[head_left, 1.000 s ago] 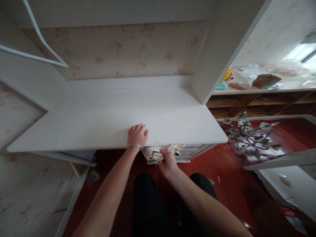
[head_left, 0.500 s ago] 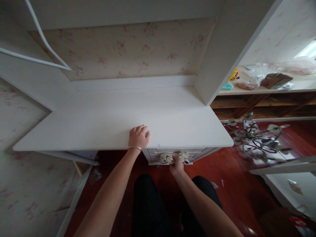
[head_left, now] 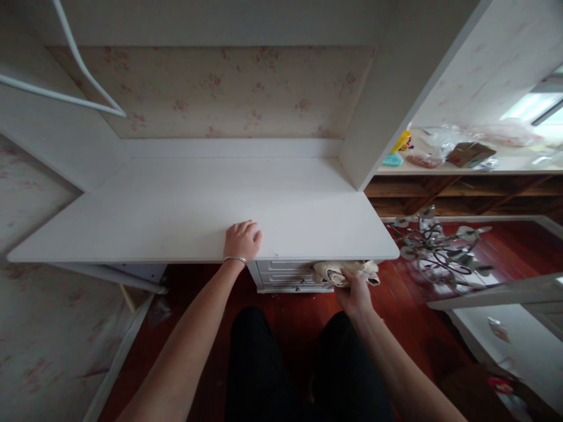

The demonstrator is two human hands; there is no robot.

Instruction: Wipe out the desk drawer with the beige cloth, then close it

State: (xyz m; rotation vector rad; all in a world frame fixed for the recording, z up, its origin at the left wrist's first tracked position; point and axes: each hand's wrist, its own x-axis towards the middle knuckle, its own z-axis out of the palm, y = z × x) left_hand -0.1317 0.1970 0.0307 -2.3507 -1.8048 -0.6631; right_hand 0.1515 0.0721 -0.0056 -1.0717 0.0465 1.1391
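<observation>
My left hand (head_left: pixel 243 240) lies on the white desk top (head_left: pixel 185 205) at its front edge, fingers stretched forward and holding nothing. A thin bracelet circles that wrist. Below the edge, my right hand (head_left: pixel 355 293) is closed on a bunched, cream-coloured cloth (head_left: pixel 328 273). The cloth is against or close to the right end of the white drawer fronts (head_left: pixel 281 275) under the desk; whether it touches them I cannot tell. Small knobs show on the lower drawers. My right fingertips are partly hidden by the cloth.
White side panels (head_left: pixel 387 99) rise from the desk. A white cable (head_left: pixel 88 76) hangs at upper left. On the red floor at right lies a chandelier (head_left: pixel 444 246). Behind it stands a wooden shelf unit (head_left: pixel 466 193) with plastic bags and a carton (head_left: pixel 470 155) on top.
My right hand has moved right with the cloth, from the middle of the drawer fronts to their right end. The left hand stays on the desk top. The view has shifted slightly.
</observation>
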